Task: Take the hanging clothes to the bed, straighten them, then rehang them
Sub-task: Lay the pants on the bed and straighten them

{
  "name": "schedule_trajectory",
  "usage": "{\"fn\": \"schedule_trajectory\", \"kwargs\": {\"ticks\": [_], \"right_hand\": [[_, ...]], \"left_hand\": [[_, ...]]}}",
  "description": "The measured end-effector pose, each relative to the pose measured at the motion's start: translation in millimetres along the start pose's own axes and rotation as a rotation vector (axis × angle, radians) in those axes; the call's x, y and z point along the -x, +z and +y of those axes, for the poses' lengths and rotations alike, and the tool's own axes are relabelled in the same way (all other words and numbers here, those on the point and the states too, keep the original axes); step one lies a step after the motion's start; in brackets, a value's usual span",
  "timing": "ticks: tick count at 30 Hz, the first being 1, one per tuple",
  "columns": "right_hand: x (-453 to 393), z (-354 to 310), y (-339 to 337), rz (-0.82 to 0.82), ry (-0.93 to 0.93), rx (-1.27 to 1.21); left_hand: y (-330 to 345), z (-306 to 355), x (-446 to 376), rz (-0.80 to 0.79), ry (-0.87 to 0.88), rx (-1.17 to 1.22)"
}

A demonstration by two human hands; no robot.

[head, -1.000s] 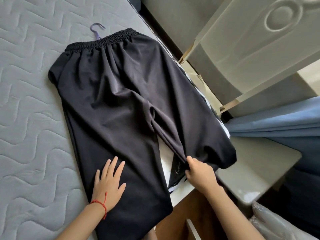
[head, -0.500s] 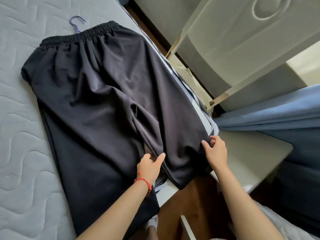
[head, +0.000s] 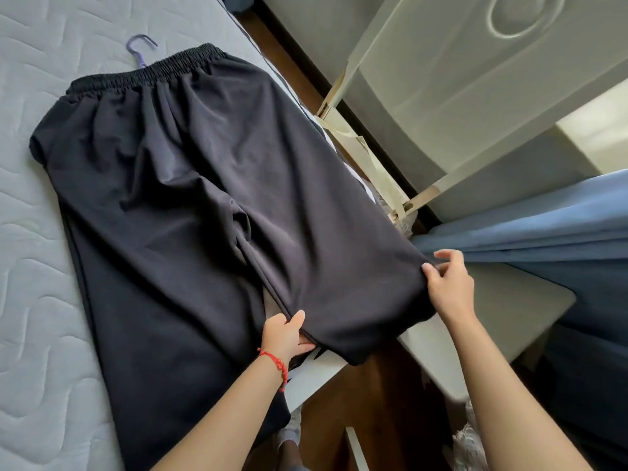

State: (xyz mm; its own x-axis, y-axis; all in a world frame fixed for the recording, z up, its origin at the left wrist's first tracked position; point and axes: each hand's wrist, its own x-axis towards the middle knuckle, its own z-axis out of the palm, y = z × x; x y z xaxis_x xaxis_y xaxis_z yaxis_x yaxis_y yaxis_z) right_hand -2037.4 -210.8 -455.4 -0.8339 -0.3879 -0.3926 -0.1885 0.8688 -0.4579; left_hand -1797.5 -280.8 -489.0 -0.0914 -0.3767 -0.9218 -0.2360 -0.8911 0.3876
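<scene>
1. The bed [head: 37, 232] fills the left side of the frame, its grey quilted mattress running from the upper left down to the lower left.
2. The black trousers [head: 190, 205] lie spread over the bed, waistband toward the upper left, legs running down toward the bottom centre. The right-hand leg reaches past the bed's edge at centre right.
3. A pale cabinet door [head: 475, 79] takes up the upper right of the frame, and a blue curtain [head: 543, 232] hangs along the right edge below it.
4. A pale grey side surface [head: 520, 311] sits at centre right, just beside the bed, partly under my right arm.
5. My right hand [head: 448, 290], at centre right, has its grip closed on the outer edge of the right-hand trouser leg, thumb and fingers pinching the cloth.
6. My left hand [head: 285, 334], low in the centre, wears a red string bracelet [head: 275, 363]; its grip pinches the inner edge of the same leg, thumb on top, fingers tucked under.
7. A purple hanger hook [head: 141, 45] pokes out above the waistband, upper left, lying on the mattress.
</scene>
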Motion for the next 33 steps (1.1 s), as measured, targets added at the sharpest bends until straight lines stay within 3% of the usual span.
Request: {"fn": "schedule_trajectory", "kwargs": {"ticks": [4,9,15,24,33], "right_hand": [[2,0,3,-0.161,-0.028,0.165],[52,-16,5,-0.213,-0.019,0.028],[134,-47,2,-0.386,-0.113,0.011],[231,-103,18,-0.662,-0.246,0.142],[336,-158,54,-0.764,-0.451,0.461]], "left_hand": [[-4,-4,10,-0.014,0.010,-0.209],[-29,-4,57,0.037,0.153,-0.465],[-109,1,124,0.113,0.319,-0.784],[-257,-31,191,0.343,0.202,-0.666],[-357,-134,259,0.475,0.080,-0.379]]}}
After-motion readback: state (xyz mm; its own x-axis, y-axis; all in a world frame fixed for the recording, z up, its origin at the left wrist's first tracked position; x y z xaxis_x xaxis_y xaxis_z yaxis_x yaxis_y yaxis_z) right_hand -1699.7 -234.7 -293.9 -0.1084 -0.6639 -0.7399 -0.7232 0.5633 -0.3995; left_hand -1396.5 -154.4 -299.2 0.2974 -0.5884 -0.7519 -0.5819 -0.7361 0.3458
